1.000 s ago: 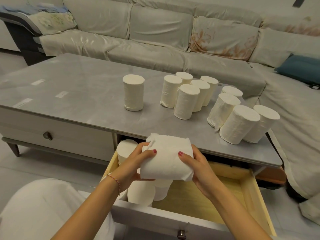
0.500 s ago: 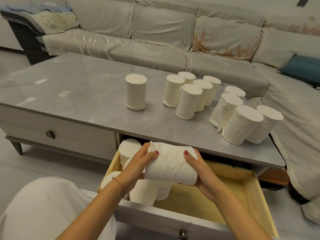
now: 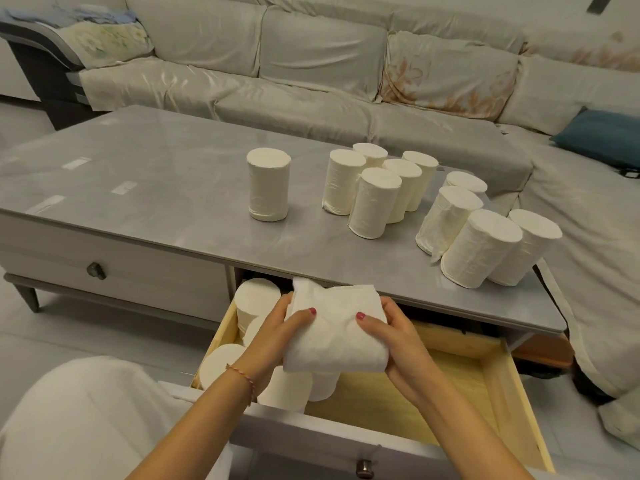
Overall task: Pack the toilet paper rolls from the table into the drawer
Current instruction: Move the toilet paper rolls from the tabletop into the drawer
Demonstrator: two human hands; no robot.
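Note:
Both hands hold one white toilet paper roll (image 3: 334, 332) on its side above the open wooden drawer (image 3: 498, 403). My left hand (image 3: 278, 336) grips its left end and my right hand (image 3: 393, 336) its right end. Several rolls (image 3: 258, 297) stand in the drawer's left part, partly hidden by the held roll and my left arm. On the grey table (image 3: 156, 188) one roll (image 3: 268, 185) stands alone. A cluster of several rolls (image 3: 374, 200) stands to its right, and more rolls (image 3: 479, 247) sit near the table's right end.
A shut drawer with a dark knob (image 3: 96, 270) lies to the left of the open one. A covered light sofa (image 3: 311, 81) runs behind and along the right of the table, with a blue cushion (image 3: 602, 136). The open drawer's right half shows bare wood.
The held roll has stayed between both hands above the drawer, moving slightly lower and turning a little. The rolls on the table have not moved.

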